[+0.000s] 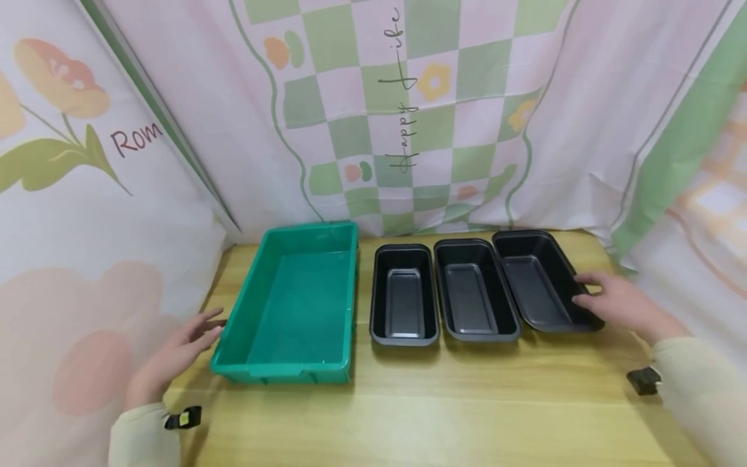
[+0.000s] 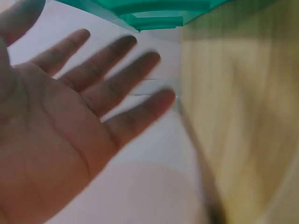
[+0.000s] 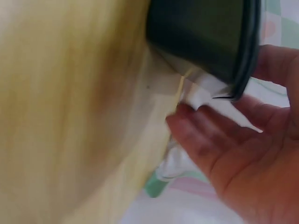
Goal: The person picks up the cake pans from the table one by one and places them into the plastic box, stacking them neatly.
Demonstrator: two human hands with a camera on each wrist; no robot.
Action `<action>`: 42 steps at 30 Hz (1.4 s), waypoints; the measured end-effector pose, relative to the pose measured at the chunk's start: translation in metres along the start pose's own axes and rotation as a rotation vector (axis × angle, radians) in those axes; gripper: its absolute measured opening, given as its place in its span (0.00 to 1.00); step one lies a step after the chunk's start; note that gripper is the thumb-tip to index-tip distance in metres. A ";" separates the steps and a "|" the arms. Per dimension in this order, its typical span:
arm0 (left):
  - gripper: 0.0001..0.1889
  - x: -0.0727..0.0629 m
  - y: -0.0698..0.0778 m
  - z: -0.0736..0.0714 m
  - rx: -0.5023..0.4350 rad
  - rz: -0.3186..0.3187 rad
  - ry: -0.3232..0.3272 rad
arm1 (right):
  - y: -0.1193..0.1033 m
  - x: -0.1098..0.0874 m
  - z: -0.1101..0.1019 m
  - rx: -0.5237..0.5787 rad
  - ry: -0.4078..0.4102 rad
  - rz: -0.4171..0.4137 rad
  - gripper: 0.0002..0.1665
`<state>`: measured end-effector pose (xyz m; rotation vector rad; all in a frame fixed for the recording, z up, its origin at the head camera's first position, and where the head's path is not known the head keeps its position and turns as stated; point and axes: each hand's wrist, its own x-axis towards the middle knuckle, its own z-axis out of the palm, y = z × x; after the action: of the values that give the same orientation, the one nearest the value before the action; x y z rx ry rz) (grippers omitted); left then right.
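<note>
My left hand (image 1: pixel 175 357) is just left of the green plastic tray (image 1: pixel 350 311), its fingers spread and nearly straight. In the left wrist view the palm shows bare, with the tray's edge (image 2: pixel 163 14) above the fingertips. Three black loaf pans stand in a row: a left one (image 1: pixel 404 305), a middle one (image 1: pixel 469 298) and a right one (image 1: pixel 537 292), which is turned at an angle. My right hand (image 1: pixel 624 305) is at the right pan's outer rim, thumb and index finger overlapping it. In the right wrist view the other fingers extend loosely beside the pan's wall (image 3: pixel 201 37).
Everything stands on a light wooden table (image 1: pixel 432 402). A patterned curtain (image 1: pixel 397 130) hangs behind it, and more cloth (image 1: pixel 70 227) covers the left side. Black straps (image 1: pixel 183 418) sit at both wrists.
</note>
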<state>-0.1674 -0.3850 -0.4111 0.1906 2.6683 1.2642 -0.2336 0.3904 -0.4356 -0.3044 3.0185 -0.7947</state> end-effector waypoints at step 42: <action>0.27 -0.007 -0.036 0.021 -0.607 0.168 -0.155 | 0.036 -0.005 0.014 0.356 0.125 0.172 0.24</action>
<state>-0.1578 -0.3933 -0.4511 0.4051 2.0590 1.9479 -0.2351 0.4155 -0.4656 0.0108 2.8789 -1.3474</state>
